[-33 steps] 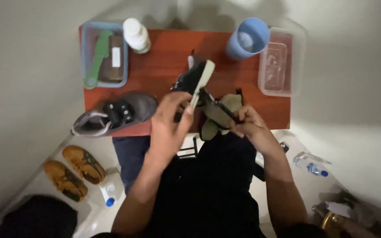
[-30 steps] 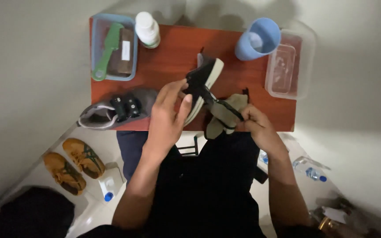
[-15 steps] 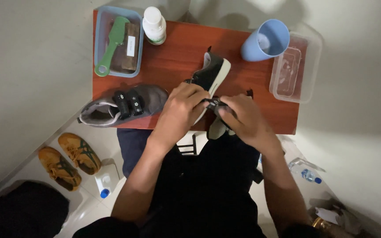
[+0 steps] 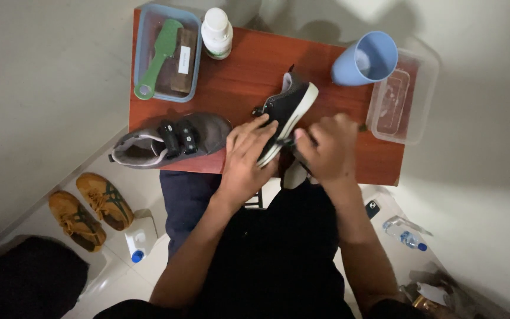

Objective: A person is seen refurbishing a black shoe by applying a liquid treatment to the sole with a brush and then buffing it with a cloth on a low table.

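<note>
A dark shoe with a white sole (image 4: 287,112) is held on its side over the near edge of the red-brown counter (image 4: 243,71). Its long axis is run from the near left, at the hands, up to the far right. The left hand (image 4: 246,156) is closed round its lower end, fingers laid on the upper. The right hand (image 4: 326,147), just right of that end, is curled shut on something dark and small; what it is cannot be told.
</note>
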